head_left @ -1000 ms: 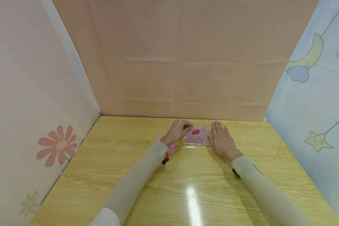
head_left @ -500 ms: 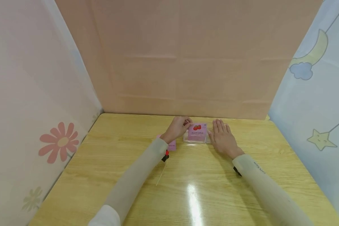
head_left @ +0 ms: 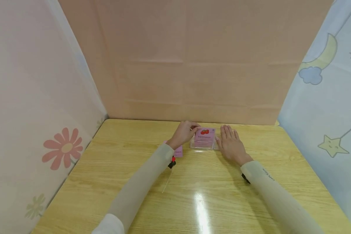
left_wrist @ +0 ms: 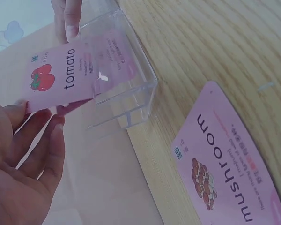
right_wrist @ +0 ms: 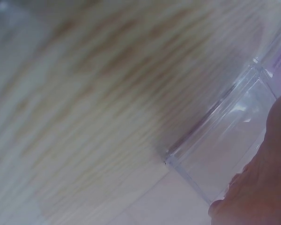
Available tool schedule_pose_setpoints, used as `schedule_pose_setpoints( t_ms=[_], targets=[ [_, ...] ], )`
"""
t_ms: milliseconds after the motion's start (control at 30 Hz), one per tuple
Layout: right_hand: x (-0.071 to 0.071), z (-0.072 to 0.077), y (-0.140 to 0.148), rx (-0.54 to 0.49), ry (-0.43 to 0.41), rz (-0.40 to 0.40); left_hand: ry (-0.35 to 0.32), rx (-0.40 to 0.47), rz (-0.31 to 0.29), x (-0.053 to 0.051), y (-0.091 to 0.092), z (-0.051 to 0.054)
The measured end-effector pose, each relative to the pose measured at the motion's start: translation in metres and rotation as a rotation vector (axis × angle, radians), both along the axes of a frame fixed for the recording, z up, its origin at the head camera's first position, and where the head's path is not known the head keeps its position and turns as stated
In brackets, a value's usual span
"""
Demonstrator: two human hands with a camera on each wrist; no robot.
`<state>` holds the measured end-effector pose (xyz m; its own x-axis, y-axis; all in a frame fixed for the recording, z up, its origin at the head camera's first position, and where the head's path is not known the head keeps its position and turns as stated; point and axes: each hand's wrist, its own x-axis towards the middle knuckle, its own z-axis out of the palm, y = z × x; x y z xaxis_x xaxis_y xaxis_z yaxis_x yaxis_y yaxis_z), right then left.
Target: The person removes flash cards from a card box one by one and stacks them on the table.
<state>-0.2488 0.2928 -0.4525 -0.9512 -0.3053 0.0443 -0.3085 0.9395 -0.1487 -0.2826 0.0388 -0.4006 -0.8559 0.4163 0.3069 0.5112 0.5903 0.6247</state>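
Note:
My left hand [head_left: 183,132] pinches a corner of a pink tomato card [left_wrist: 68,75] between thumb and fingers. The card's lower part stands inside a clear plastic holder [left_wrist: 143,89], while its picture and the word "tomato" show above the front wall. Behind it, a second pink edge shows near my fingertips in the left wrist view. With straight fingers, my right hand [head_left: 230,144] rests on the holder's right part [right_wrist: 225,136], covering most of it in the head view. A pink mushroom card [left_wrist: 215,164] lies on the table, partly hidden by my left wrist in the head view.
The wooden table [head_left: 128,143] carries all these things. At its back edge rises a plain tan sheet [head_left: 181,81]. Patterned cloth walls [head_left: 17,97] stand on both sides. A thin pale strip [head_left: 167,182] shows below my left wrist.
Between a second and half a second ago, the tomato card rose in the holder under my left hand, bringing its word into view. My right hand has stayed on the holder.

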Motion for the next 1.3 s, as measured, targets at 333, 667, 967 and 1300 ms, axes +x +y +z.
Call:
schedule_pose_setpoints(
  t_ms=[333,667,967,1300],
  targets=[
    [-0.001,-0.001,0.002,0.003,-0.006,0.005,-0.016,0.069,0.042,0.001,-0.001,0.004],
    [-0.004,0.000,-0.001,0.006,0.005,0.002,-0.117,0.225,0.078,0.001,-0.007,0.010],
    [-0.003,-0.001,0.001,0.002,-0.016,-0.003,-0.219,0.256,0.127,0.005,-0.015,0.018],
    [-0.003,-0.001,-0.001,-0.001,-0.023,0.005,-0.332,0.413,0.172,0.011,-0.034,0.023]
  ],
)
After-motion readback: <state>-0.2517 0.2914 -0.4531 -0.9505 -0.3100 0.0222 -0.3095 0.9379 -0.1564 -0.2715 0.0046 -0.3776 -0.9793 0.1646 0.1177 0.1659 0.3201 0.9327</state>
